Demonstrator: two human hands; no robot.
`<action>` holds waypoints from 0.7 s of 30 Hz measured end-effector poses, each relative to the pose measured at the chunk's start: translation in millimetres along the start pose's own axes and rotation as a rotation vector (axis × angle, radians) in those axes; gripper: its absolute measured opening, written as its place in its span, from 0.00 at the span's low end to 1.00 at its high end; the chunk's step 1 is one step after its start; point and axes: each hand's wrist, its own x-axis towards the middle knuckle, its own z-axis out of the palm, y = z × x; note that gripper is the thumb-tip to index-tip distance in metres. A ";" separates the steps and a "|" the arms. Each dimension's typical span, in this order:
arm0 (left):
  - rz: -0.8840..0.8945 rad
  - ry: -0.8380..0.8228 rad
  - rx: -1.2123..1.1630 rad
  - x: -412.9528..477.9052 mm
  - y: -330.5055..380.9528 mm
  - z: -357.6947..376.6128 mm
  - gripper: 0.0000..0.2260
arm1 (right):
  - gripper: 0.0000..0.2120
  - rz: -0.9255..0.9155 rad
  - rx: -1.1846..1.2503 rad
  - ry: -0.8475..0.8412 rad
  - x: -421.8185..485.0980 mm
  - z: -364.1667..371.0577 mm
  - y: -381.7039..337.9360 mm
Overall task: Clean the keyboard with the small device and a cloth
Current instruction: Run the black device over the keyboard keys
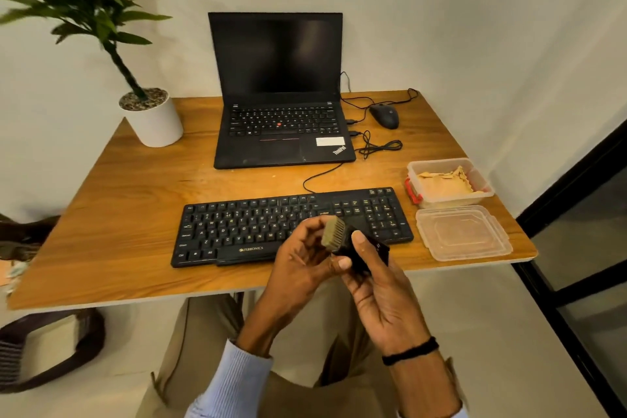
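Both hands meet nearest the viewer, raised over the near edge of the Zebronics keyboard (254, 227). On the left, the left hand (300, 258) curls its fingertips and thumb about the brush head of the small device (339, 236). It seems to steady or check the bristles rather than sweep with them. The right hand (380, 295) wraps the black body of that device, forefinger laid along the top. This grip looks like the working one, ready to steer. Held so, the brush head tilts up and away from the keys. I judge the device is being readied or inspected, not yet put to the keyboard.

The device hangs above the keyboard's right-hand letter keys, apart from them and clasped between the two hands.

Beyond the keyboard to its far left stands a potted plant (154, 122) on the worktop (135, 231). Straight behind the keyboard sits the open ThinkPad laptop (281, 125), screen dark, with the keyboard's cable running towards it. A wired mouse (385, 115) lies behind and to the right. Just beside the keyboard's right end are a clear tub (451, 202) holding something tan, cloth or not I cannot tell, and nearer the worktop's edge a clear plastic lid (464, 234).
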 end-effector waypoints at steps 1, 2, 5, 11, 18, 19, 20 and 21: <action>-0.006 -0.003 -0.002 -1.9 0.6 -0.3 0.27 | 0.23 0.000 -0.014 0.009 -0.9 -0.2 1.0; -0.013 -0.005 -0.002 -3.3 0.1 -0.4 0.27 | 0.23 -0.001 -0.031 0.018 -1.9 -0.5 1.2; -0.021 0.000 0.004 -9.6 2.1 -4.1 0.28 | 0.24 0.004 -0.077 0.041 -5.7 1.3 4.2; -0.014 0.014 -0.005 -14.5 2.8 -8.2 0.25 | 0.17 -0.010 -0.124 0.080 -9.5 2.3 7.5; -0.014 0.020 0.011 -15.1 0.6 -14.7 0.24 | 0.14 0.005 -0.156 0.007 -8.3 -2.8 7.6; -0.015 0.024 0.014 -15.4 0.4 -15.2 0.24 | 0.15 0.005 -0.189 -0.013 -7.7 -4.8 7.3; -0.015 0.028 0.017 -15.7 0.1 -16.0 0.24 | 0.16 -0.006 -0.239 -0.015 -5.8 -8.2 8.7; -0.016 0.032 0.019 -16.1 0.2 -16.7 0.24 | 0.18 -0.035 -0.315 0.006 -4.5 -11.1 10.3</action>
